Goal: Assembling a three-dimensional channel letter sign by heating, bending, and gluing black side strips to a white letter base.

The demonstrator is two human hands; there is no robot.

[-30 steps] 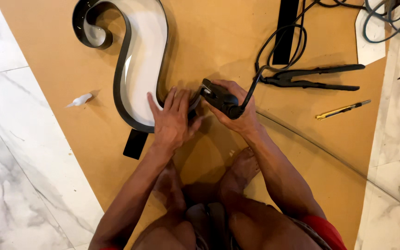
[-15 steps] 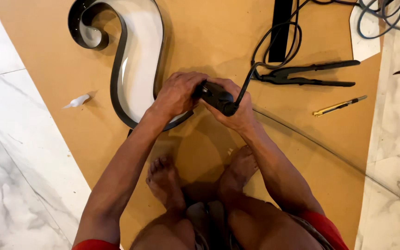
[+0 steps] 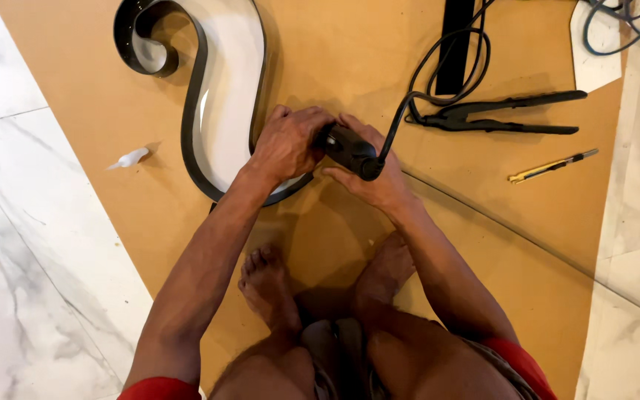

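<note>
My right hand [image 3: 373, 174] is wrapped around a black power tool [image 3: 351, 150], chunky matte body, with a black cord [image 3: 438, 74] running off its back end in loose loops toward the top of the view. My left hand [image 3: 289, 142] is curled shut over the tool's nose and pressed down on the lower curve of the S-shaped channel letter [image 3: 220, 89]; I cannot tell exactly what its fingers pinch underneath. The letter lies flat just left of both hands, a thin dark metal band standing on edge around a glossy white face, with a tight curl at its top end. All of it sits on a brown fibreboard sheet [image 3: 83, 89], smooth and dull, laid over white veined marble floor [image 3: 31, 244]. My bare feet [image 3: 268, 285] stand on the board just below the hands. To the right of the tool lie long black pliers [image 3: 505, 115], flat, arms slightly apart. Below them is a slim yellow utility knife [image 3: 553, 167]. Left of the letter is a small white tube [image 3: 129, 158]. A flat black strip [image 3: 457, 44] lies at top. A white paper sheet [image 3: 594, 52] covers the top right corner, plain.
</note>
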